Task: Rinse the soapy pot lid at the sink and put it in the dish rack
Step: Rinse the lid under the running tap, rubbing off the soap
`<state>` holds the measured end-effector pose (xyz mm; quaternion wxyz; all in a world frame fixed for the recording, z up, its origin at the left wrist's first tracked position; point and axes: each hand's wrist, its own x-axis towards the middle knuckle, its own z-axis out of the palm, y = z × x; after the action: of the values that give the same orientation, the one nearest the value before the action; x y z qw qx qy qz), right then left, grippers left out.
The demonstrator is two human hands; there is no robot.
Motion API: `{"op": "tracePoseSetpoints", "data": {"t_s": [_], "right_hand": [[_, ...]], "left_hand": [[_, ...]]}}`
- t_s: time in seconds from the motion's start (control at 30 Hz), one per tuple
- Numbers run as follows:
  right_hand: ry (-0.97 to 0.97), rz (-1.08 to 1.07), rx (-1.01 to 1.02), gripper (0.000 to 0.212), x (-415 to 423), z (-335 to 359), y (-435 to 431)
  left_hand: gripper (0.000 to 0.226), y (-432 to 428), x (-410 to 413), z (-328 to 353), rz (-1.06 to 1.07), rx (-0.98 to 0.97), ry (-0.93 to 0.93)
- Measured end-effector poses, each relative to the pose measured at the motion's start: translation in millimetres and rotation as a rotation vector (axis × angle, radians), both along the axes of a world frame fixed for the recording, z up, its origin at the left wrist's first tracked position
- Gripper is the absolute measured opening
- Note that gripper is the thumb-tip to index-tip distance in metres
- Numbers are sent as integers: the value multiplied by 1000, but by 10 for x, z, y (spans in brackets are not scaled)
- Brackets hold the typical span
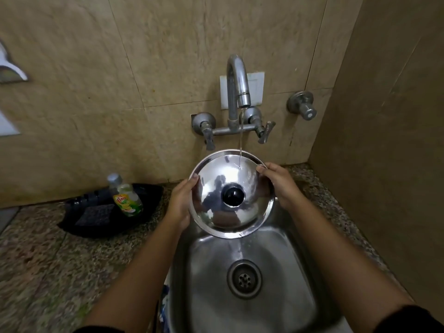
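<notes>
Left hand (179,204) fingers hidden behind lid (216,207); right hand (280,186) grips rim

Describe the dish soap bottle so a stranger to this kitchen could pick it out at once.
Start at the steel sink and look left along the speckled counter to the black tray by the wall. The dish soap bottle stands in it beside a dark scrub pad. It is the only clear bottle there, with green-yellow liquid, a lemon label and a grey cap.
</notes>
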<state>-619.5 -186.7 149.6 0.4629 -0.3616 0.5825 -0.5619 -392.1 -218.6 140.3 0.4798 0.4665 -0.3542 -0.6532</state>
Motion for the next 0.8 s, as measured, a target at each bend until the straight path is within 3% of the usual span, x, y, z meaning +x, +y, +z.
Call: {"op": "tracePoseSetpoints", "data": {"t_s": [0.2, 0.3, 0.47, 0.53, 0.63, 0.73, 0.8], "right_hand": [[203, 176, 30, 3, 149, 108, -84], [175, 111, -15, 8, 131, 129, -120], [118, -205, -82, 23, -79, 152, -157], [223, -234, -194, 26, -101, 296, -251], [488, -307, -237, 8, -73, 435, -469], [479, -457, -205, 14, 9, 453, -593], [597, -488, -194, 19, 55, 503, -595]], "left_hand": [[25, -40, -45, 102, -111, -144, -319], [27, -5, -92, 73, 33, -121, -287], [21, -2, 7, -7, 153, -29, -90], [21, -16, -15, 58, 185, -38, -89], [24, -3, -65, 136, 212, -50, -104], [33, 55, -90, 171, 217, -69, -160], [38, 99, -103, 185, 228, -101, -164]]}}
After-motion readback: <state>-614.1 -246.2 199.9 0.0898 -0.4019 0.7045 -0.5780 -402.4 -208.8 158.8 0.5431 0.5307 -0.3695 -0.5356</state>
